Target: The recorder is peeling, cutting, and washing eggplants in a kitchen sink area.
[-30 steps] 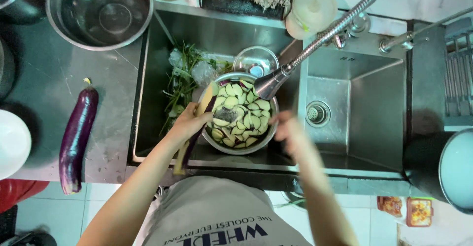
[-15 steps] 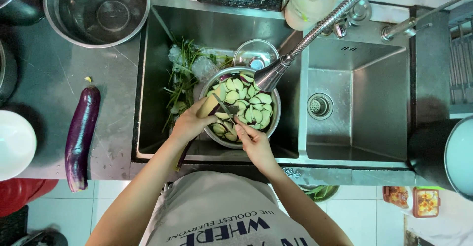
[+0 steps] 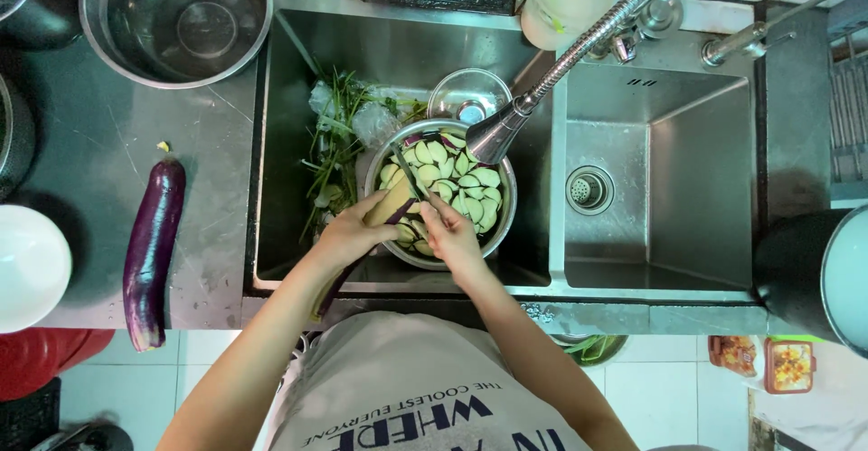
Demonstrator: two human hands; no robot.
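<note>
Over the left sink basin, my left hand (image 3: 348,232) grips a partly cut aubergine (image 3: 391,205) with its pale cut end pointing at a steel bowl (image 3: 500,225). My right hand (image 3: 449,231) holds a knife (image 3: 409,173) whose dark blade lies across that cut end. The bowl sits in the basin and is full of pale aubergine slices (image 3: 463,183) with purple rims. The pull-out tap head (image 3: 495,133) hangs over the bowl's far edge.
A whole purple aubergine (image 3: 152,248) lies on the grey counter (image 3: 90,162) at left, near a white bowl (image 3: 27,266). A big steel bowl (image 3: 176,19) stands at the back left. Greens (image 3: 333,148) and a small glass bowl (image 3: 468,97) lie in the left basin. The right basin (image 3: 660,189) holds only its drain.
My right hand came in from the bowl's right rim to the aubergine's cut end and now has the knife on it. My left hand stayed on the aubergine.
</note>
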